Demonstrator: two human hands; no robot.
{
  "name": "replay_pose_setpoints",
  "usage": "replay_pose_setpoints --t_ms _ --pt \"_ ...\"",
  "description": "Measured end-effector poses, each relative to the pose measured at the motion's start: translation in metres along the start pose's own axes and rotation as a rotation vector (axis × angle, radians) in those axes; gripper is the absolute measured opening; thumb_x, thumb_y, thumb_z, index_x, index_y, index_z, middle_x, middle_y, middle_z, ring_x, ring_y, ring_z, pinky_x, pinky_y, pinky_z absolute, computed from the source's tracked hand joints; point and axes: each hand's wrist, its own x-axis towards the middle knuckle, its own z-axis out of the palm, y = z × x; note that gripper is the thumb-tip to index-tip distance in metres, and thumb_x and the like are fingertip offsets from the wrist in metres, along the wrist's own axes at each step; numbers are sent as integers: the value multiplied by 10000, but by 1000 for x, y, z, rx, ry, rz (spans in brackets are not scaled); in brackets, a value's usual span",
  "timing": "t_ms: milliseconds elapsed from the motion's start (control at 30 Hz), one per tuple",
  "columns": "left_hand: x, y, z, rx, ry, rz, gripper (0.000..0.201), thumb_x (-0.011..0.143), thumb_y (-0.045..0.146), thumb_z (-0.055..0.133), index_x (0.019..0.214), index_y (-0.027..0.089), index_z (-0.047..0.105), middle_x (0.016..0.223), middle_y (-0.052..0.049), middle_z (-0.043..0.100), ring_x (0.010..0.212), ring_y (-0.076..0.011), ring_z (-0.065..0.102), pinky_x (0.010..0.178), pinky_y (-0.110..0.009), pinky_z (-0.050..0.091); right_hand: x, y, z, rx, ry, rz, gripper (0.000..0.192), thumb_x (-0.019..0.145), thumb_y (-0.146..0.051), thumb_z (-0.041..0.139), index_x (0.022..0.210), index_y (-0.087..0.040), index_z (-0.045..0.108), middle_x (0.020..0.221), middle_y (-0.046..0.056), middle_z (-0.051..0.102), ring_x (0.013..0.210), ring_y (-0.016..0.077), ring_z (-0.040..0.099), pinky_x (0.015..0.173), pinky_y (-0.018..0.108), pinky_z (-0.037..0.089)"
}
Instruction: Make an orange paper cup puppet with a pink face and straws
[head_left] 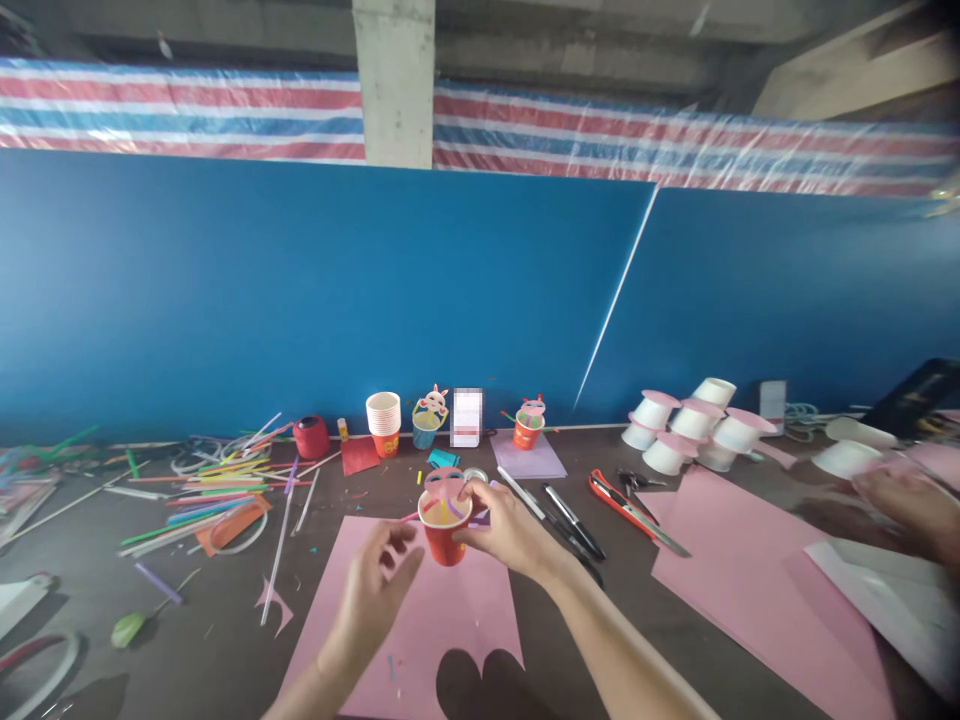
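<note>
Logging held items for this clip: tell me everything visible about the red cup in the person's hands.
The red paper cup is small, with a pale rim and a pink cut-out shape fixed at its top edge; coloured strips, seemingly straw pieces, show inside. It is held roughly upright above the pink paper sheet. The right hand grips its rim and side; the left hand is at its other side, contact unclear.

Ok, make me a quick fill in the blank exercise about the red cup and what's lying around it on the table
1. The right hand grips the rim of a ____ paper cup.
2. Under both hands lies a sheet of ____ paper.
3. The left hand is beside the cup, its fingers ____.
4. The pile of coloured straws lies to the ____ of the cup.

Missing words: red; pink; open; left
</note>
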Motion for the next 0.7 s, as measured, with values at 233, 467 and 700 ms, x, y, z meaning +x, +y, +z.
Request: replay_pose_setpoints --t_ms 233,467,700 --pt "33 28 -17 -127 -409 -196 513 530 -107 656 956 177 626 803 -32 652 734 -158 590 689 -198 422 -3 -7 3 185 -105 -29 430 626 -217 725 998 -213 509 898 13 645 826 176 617 732 279 451" --pt "25 -6 -9 -72 -337 -216 442 583 39 710 987 188 606 780 -16 644 550 -107 524 494 -177 371 -11 18 17 412 -67 61 547 644 -236 709 1127 -219 451 993 47 635 876 182 613 813 348 456" --pt "23 -12 -12 -37 -321 -194 500 547 70 747 1010 181 593 837 -33 646 590 -111 546 433 -158 356 -17 44 50 651 104 236 254 724 -365 635 831 -135 625 720 43 645 691 172 617 666 305 487"
